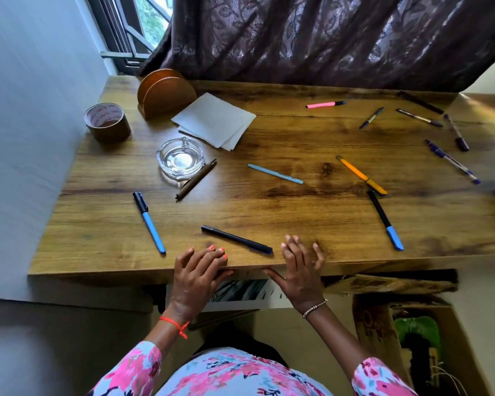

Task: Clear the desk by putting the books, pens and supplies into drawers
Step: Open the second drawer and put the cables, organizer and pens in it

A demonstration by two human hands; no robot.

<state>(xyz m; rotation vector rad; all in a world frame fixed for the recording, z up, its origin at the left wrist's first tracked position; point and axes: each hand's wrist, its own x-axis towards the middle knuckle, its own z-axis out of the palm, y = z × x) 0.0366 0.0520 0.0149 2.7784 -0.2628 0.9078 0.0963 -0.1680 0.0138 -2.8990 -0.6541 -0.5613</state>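
Both the left hand [196, 271] and right hand [300, 270] are rested open and empty on the wooden tabletop [269, 212] edge at 6 o'clock; the black pen [236, 239] between them is likely to be gathered next.

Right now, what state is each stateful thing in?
Drawer: partly open, under the desk edge.
Glass ashtray: upright, empty.
Tape roll: lying flat.
Left hand: open, fingers on the desk edge.
Right hand: open, empty.

Both hands, left [196, 277] and right [300, 270], rest empty on the desk [269, 201] edge at 6 o'clock; pens scattered, black pen [236, 240] between them.
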